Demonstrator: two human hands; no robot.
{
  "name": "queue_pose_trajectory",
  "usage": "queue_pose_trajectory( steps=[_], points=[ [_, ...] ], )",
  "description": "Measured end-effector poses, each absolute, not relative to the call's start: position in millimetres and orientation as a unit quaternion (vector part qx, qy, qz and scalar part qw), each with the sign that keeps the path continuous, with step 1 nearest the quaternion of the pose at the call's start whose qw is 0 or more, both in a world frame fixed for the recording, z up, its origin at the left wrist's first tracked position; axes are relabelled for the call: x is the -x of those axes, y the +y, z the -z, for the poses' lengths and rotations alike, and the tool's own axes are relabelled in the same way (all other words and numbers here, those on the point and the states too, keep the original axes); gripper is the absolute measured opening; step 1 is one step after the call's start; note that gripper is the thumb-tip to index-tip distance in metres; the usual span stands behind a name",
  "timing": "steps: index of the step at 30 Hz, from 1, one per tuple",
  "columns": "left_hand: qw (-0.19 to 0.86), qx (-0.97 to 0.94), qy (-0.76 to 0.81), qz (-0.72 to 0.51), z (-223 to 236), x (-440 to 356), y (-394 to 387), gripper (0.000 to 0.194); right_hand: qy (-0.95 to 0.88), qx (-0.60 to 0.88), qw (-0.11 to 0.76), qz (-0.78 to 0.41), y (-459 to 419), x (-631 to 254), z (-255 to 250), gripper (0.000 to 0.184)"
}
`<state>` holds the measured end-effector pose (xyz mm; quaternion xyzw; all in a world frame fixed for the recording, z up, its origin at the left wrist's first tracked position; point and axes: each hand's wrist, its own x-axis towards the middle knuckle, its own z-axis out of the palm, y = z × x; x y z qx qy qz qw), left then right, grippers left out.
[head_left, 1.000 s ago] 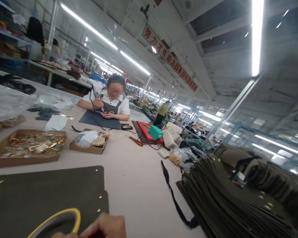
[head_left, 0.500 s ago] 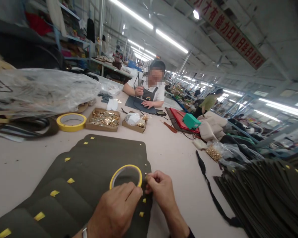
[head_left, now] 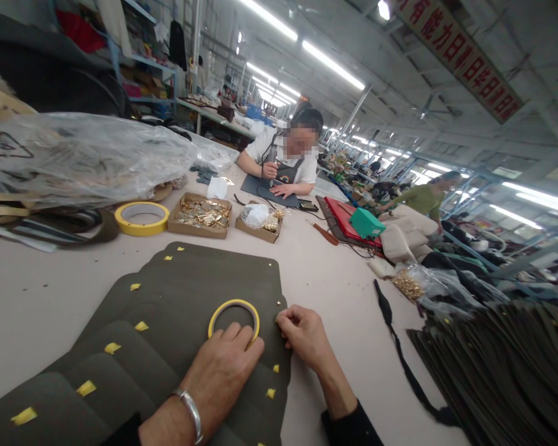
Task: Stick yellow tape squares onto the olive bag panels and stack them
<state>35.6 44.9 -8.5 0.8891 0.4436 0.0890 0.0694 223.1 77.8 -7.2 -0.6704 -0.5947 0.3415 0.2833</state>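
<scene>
Dark olive panels [head_left: 214,272] lie overlapped in a fanned stack on the table, with small yellow tape pieces [head_left: 141,326] stuck along their edges and metal studs near the right edge. My left hand [head_left: 225,365], a silver bangle on its wrist, grips a roll of yellow tape [head_left: 211,319] standing tilted over the panels. Just right of it, my right hand [head_left: 307,334] pinches at the panels' right edge, thumb and forefinger together. Whatever sits between those fingertips is hidden.
Beyond the panels are another yellow tape roll [head_left: 142,227], a box of gold metal parts [head_left: 199,215] and a smaller box [head_left: 259,224]. A black strap [head_left: 395,347] and stacked olive panels [head_left: 502,365] lie right. Across the table, a person [head_left: 283,161] works with a tool.
The view has shifted slightly. My left hand has drawn back a little from the right hand with the tape roll. My right hand stays pinched at the panel edge.
</scene>
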Motion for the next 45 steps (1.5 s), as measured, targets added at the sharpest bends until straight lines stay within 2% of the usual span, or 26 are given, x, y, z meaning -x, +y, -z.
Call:
queue_pose_trajectory(
  steps=[6, 9, 12, 14, 18, 26, 34, 40, 42, 45],
  points=[
    [0.054, -0.886, 0.450, -0.092, 11, -35, 46, 0.017, -0.645, 0.671, 0.248, -0.270, 82, -224, 8, 0.012],
    [0.061, -0.883, 0.458, -0.080, 9, -34, 46, 0.021, -0.652, 0.667, 0.265, -0.245, 79, -231, 8, 0.026],
    [0.071, -0.883, 0.458, -0.079, 8, -34, 46, 0.026, -0.710, 0.613, 0.305, -0.164, 71, -239, 7, 0.011],
    [0.068, -0.883, 0.456, -0.085, 7, -34, 47, 0.026, -0.770, 0.550, 0.302, -0.112, 66, -242, 7, 0.013],
    [0.055, -0.882, 0.456, -0.102, 8, -33, 50, 0.025, -0.831, 0.508, 0.216, -0.071, 66, -238, 8, 0.020],
    [0.051, -0.890, 0.417, -0.175, 13, -26, 55, 0.019, -0.770, 0.624, 0.067, -0.117, 93, -213, -16, 0.025],
    [0.047, -0.874, 0.373, -0.307, 15, -19, 55, 0.021, -0.782, 0.568, 0.101, -0.237, 58, -215, -26, 0.023],
    [0.066, -0.857, 0.336, -0.386, 17, -19, 55, 0.030, -0.713, 0.560, 0.337, -0.253, 39, -216, -24, 0.019],
    [0.054, -0.855, 0.328, -0.399, 16, -19, 54, 0.037, -0.740, 0.500, 0.376, -0.247, 39, -212, -23, 0.017],
    [0.042, -0.843, 0.338, -0.416, 16, -20, 53, 0.039, -0.791, 0.430, 0.384, -0.205, 40, -207, -20, 0.018]
  ],
)
